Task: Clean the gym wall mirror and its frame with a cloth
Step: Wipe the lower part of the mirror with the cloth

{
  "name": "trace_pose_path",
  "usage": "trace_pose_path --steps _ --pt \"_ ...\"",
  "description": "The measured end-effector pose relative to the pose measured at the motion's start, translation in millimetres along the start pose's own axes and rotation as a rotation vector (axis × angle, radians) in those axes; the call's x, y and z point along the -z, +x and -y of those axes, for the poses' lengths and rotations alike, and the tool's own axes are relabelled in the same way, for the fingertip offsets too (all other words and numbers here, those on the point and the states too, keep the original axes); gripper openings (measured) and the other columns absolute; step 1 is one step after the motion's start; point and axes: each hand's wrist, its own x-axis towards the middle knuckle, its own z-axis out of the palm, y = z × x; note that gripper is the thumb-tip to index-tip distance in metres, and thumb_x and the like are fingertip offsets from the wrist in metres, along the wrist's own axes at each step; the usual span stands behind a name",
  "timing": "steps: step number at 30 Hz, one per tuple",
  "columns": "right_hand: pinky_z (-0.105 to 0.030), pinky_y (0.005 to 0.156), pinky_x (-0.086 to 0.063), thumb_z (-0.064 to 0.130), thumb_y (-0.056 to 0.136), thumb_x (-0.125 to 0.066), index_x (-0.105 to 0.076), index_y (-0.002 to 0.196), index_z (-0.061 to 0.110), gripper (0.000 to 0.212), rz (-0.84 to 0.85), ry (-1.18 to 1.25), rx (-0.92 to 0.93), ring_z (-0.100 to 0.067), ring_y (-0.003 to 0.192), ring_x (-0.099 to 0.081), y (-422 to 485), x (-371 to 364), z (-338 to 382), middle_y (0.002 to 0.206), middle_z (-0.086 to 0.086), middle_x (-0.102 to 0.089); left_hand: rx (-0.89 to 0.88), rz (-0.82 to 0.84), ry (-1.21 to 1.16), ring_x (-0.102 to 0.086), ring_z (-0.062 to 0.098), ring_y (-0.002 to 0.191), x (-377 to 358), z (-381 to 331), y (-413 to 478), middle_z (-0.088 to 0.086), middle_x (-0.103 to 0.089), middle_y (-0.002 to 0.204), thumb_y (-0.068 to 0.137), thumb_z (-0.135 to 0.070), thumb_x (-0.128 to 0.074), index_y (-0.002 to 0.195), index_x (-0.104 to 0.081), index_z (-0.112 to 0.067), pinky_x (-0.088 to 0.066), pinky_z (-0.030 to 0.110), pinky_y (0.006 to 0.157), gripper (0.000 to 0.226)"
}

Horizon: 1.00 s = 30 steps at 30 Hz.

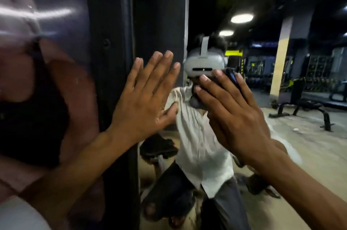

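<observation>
The wall mirror (281, 145) fills the right half of the view and reflects me and the gym hall. Its dark frame (112, 61) runs upright just left of centre. My left hand (144, 102) lies flat with straight, spread fingers on the glass next to the frame. My right hand (232, 113) presses a dark blue-grey cloth (231, 77) flat against the mirror; only the cloth's edges show past my fingers.
A glossy poster panel (47, 61) covers the wall left of the frame. In the reflection are a black weight bench (304, 109), a yellowish pillar (279, 64), ceiling lights and racks at the back. A stool-like seat (159, 147) stands low behind me.
</observation>
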Motion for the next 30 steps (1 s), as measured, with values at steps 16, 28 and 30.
trace_pose_path --steps 16,28,30 --pt "-0.043 0.133 -0.005 0.044 0.110 -0.036 -0.034 0.163 0.020 0.059 0.193 -0.216 0.179 -0.021 0.163 -0.008 33.2 36.4 -42.0 0.174 -0.005 -0.021 0.125 0.096 0.086 0.005 0.027 0.166 24.2 53.7 -30.6 0.013 0.005 0.179 0.103 -0.067 -0.033 0.170 -0.005 -0.005 -0.010 0.053 0.134 0.096" --pt "-0.044 0.133 -0.001 0.035 0.110 -0.027 -0.023 0.166 0.022 0.057 0.304 -0.190 0.425 -0.019 0.163 -0.001 96.5 -3.5 -2.9 0.174 -0.002 -0.014 0.203 -0.032 -0.051 0.001 0.025 0.166 2.9 58.0 -43.7 0.014 -0.001 0.179 0.106 -0.055 -0.033 0.169 -0.010 -0.002 -0.008 0.051 0.134 0.086" --pt "-0.045 0.133 -0.003 0.038 0.109 -0.024 -0.023 0.166 0.024 0.058 0.301 -0.159 0.372 -0.016 0.163 -0.001 129.7 2.4 -12.4 0.175 0.000 -0.014 0.211 -0.046 -0.071 0.001 0.025 0.166 3.0 57.7 -43.7 0.014 -0.001 0.179 0.106 -0.054 -0.033 0.169 -0.010 -0.001 -0.006 0.049 0.134 0.085"
